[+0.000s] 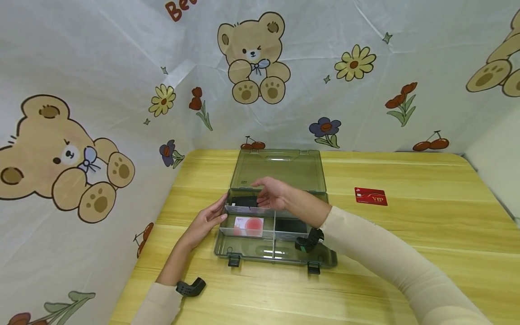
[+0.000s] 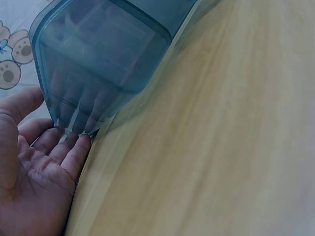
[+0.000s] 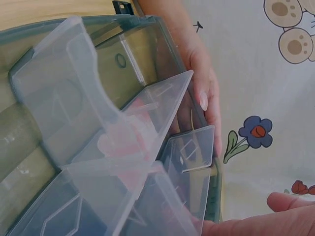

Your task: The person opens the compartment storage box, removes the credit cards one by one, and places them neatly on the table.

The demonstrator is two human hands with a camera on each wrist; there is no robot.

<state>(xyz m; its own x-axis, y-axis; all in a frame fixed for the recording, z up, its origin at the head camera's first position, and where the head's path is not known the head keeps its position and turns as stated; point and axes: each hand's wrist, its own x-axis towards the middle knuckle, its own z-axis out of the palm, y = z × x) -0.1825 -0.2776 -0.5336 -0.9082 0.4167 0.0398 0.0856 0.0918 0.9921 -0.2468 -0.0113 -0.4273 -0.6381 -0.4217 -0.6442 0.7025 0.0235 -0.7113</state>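
Observation:
A translucent green plastic organizer box lies with its lid folded back, clear dividers splitting it into compartments. My left hand rests against its left side, fingers fairly straight along the outer wall and thumb by the rim. Over the back-left compartment is my right hand, one finger extended above the others. Its lower fingertips are right at the end of a black blocky item lying there. A white-and-pink card lies in the middle-left compartment, and a flat black item beside it.
A red VIP card lies on the wood-grain table to the right of the box. Two black latches hang at the box's front edge. A white cloth with printed bears borders the table at the back and left.

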